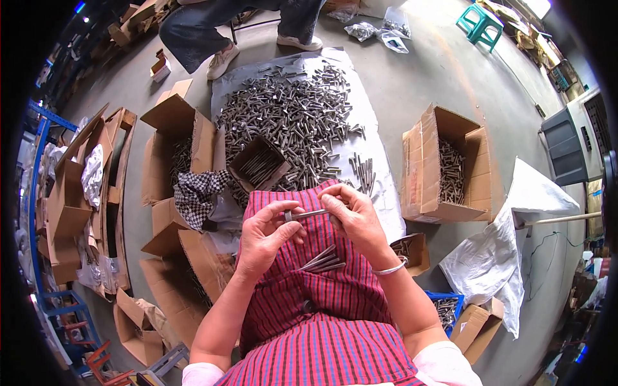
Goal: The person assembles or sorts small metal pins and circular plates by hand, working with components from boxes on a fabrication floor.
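My left hand (265, 235) and my right hand (355, 215) together hold one long grey metal bolt (310, 213) level above my lap. The left fingers pinch its head end, and the right fingers grip the shank. A few more bolts (323, 260) lie on my red striped apron (322, 302). Ahead on the floor a big heap of the same bolts (290, 119) is spread on a white sheet (370, 128). A small open carton (259, 165) with neatly laid bolts sits at the heap's near edge.
An open cardboard box with bolts (450, 164) stands on the right. Several cartons (170, 138) and a checked cloth (196, 193) lie on the left. A white sack (496, 257) and a blue crate (445, 307) are at my right. Another person's legs (219, 32) are beyond the heap.
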